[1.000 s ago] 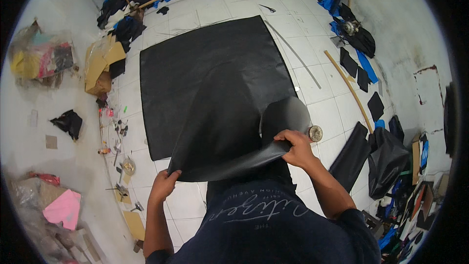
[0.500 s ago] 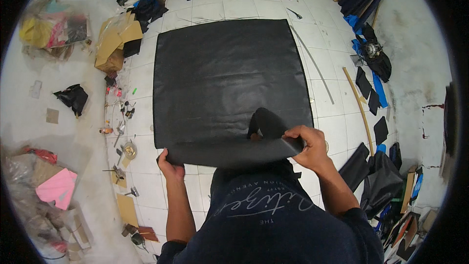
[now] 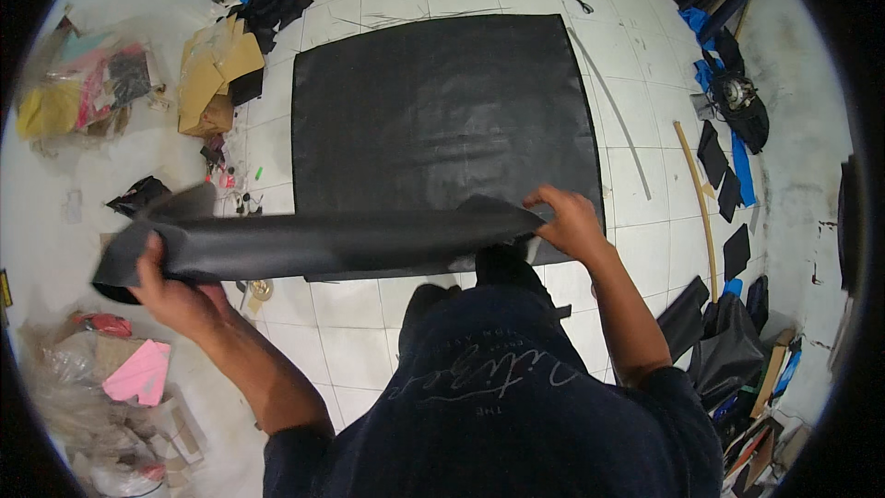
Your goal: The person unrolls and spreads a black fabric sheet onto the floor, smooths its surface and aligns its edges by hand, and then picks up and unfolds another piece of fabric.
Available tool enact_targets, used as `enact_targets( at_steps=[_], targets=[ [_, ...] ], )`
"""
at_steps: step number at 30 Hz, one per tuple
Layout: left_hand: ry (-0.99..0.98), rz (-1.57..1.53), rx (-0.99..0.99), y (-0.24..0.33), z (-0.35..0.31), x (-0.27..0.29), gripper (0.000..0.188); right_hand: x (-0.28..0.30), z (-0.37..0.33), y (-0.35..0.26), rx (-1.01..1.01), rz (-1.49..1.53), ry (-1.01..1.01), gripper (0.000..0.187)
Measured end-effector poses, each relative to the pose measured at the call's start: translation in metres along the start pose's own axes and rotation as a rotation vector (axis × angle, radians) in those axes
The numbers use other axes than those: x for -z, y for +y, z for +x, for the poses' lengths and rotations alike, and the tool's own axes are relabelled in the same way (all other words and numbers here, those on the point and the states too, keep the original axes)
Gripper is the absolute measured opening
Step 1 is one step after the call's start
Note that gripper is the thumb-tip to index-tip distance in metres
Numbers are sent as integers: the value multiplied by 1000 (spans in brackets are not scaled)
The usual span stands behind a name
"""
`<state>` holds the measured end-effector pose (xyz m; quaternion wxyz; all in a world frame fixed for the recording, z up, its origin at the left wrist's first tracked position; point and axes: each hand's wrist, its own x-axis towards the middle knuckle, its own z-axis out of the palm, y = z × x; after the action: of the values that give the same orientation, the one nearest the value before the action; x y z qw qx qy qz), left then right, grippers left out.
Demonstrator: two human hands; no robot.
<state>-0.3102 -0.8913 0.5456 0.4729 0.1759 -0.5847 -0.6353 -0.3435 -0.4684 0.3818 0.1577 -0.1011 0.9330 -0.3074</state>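
Observation:
A loosely rolled length of black sheet material, like leatherette, (image 3: 350, 244) stretches between my two hands, raised across the near part of a large black sheet (image 3: 442, 111) that lies flat on the floor. My left hand (image 3: 180, 290) grips the roll close to its left end, thumb on top, well out past the big sheet's left edge. That end flares open, with a loose flap standing up behind it. At the other end my right hand (image 3: 567, 221) pinches the roll's edge between thumb and fingers, near the sheet's right side. My legs partly show under the roll.
White floor tiles surround the sheet. Scissors (image 3: 577, 1) and a thin metal strip (image 3: 613, 115) lie to the right, beyond them a wooden pole (image 3: 698, 207). Cardboard boxes (image 3: 212, 83) stand at left, and a roll of tape (image 3: 261, 290) lies near my left forearm.
My left hand has swung far left and turned over the roll's end, drawing the roll out past the sheet. The right hand has risen slightly, still holding its end.

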Motion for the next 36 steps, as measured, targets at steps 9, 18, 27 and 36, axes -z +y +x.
enact_targets(
  at_steps=[9,18,27,36],
  targets=[
    [63,165,-437,108,16,-153,34,28,109,-9,303,261,-131,50],
    [-167,293,-593,166,154,-182,35,-1,179,0,232,533,271,42],
    [-314,253,-284,206,338,-172,36,-28,196,92,-50,389,340,35],
    [-316,187,89,123,367,-87,36,-16,141,151,-174,679,630,22]
  ],
)
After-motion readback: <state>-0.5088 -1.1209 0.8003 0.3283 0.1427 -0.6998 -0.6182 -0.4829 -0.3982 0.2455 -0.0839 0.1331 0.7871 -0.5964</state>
